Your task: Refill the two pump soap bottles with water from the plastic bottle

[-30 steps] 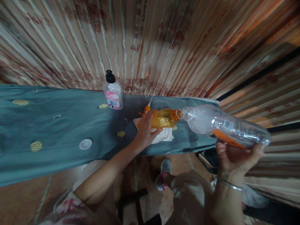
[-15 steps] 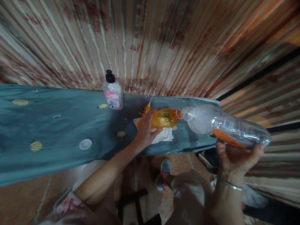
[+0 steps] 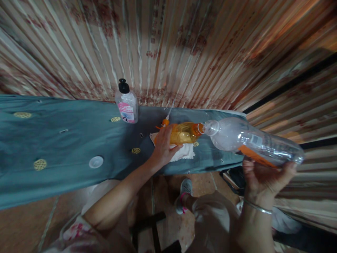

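Your left hand (image 3: 163, 144) is curling its fingers around an orange bottle (image 3: 185, 133), which is pointing its neck right, over the middle of the green-covered table (image 3: 68, 147). Your right hand (image 3: 265, 175) is holding the big clear bottle (image 3: 258, 140) from the near side, thumb and fingers spreading along its lower body. That bottle is tilting with its mouth facing left, meeting the orange neck. A white cloth (image 3: 185, 154) is lying below the orange bottle, and an orange pump top (image 3: 165, 122) is resting just beyond your left hand. Farther left, a pink-labelled bottle (image 3: 127, 105) is standing upright at the far edge, and a small white lid (image 3: 96, 162) is lying nearer you.
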`<state>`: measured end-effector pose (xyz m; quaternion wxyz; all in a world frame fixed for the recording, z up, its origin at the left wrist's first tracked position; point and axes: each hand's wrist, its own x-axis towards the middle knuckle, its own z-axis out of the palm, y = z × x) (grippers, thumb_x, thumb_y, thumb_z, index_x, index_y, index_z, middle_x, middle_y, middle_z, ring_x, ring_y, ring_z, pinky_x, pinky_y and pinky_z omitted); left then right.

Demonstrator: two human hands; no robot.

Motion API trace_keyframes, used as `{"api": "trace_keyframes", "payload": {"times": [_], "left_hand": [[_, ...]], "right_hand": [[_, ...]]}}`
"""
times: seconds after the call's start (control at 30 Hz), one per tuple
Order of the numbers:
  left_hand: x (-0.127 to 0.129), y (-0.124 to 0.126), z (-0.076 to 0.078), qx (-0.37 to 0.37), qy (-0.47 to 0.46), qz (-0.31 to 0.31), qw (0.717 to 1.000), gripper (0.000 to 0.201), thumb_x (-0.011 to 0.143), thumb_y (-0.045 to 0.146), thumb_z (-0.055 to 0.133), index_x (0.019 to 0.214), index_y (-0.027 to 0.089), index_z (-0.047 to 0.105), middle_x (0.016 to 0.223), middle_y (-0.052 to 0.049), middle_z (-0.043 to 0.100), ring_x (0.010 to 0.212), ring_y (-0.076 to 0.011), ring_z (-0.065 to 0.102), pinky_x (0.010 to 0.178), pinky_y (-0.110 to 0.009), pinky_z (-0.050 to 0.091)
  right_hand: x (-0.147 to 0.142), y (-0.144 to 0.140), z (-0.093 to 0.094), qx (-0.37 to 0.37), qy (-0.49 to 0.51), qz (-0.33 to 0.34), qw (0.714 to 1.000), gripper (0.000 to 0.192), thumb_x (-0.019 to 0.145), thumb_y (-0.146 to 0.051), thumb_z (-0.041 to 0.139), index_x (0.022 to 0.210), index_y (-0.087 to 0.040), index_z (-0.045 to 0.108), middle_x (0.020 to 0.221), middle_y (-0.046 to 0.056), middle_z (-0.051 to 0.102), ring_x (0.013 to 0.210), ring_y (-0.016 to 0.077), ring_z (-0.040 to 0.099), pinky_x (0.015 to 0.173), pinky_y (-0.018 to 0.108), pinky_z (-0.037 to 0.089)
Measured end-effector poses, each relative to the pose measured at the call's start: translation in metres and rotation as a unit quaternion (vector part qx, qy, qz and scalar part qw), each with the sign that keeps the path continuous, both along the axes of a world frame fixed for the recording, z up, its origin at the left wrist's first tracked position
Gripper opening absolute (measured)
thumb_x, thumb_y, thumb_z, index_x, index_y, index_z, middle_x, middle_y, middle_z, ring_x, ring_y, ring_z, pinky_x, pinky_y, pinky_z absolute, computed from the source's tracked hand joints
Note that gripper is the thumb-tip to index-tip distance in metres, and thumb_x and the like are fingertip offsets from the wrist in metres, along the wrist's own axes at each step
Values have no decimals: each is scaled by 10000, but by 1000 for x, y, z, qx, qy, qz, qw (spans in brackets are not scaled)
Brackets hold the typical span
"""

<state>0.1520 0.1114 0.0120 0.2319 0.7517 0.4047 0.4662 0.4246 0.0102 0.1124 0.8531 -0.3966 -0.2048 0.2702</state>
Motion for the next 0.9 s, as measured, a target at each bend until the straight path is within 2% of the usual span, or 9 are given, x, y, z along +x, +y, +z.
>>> {"api": "trace_keyframes", "payload": {"times": [0.23,0.53,0.7,0.9], "left_hand": [[-1,0,1,0,-4,0,1000,771,848,497,734,1466,227,359,1434,-179,543,1367,-342,500,1127,-552,434],[0,0,0,-7,-6,3,1000,775,845,498,737,1470,231,364,1436,-176,538,1362,-340,502,1132,-549,426],[-1,0,-3,16,-12,-3,1000,783,854,492,729,1478,222,340,1434,-176,537,1356,-341,505,1119,-539,436],[0,1,-4,29,-4,6,1000,791,853,498,732,1478,219,335,1428,-179,543,1349,-340,512,1110,-526,444]], "right_hand": [[-2,0,1,9,12,-3,1000,754,474,-443,906,1149,-235,642,1111,12,729,1197,263,643,584,254,644],[-3,0,2,15,-11,20,1000,705,438,-464,925,1053,-220,683,1293,37,677,1080,232,698,585,249,639],[-4,-1,3,20,13,11,1000,668,527,-390,898,1126,-197,674,1275,57,689,1129,251,686,585,248,634],[-2,-3,2,21,33,17,999,549,644,-376,835,1142,-217,670,1256,44,691,966,208,724,566,272,635]]}}
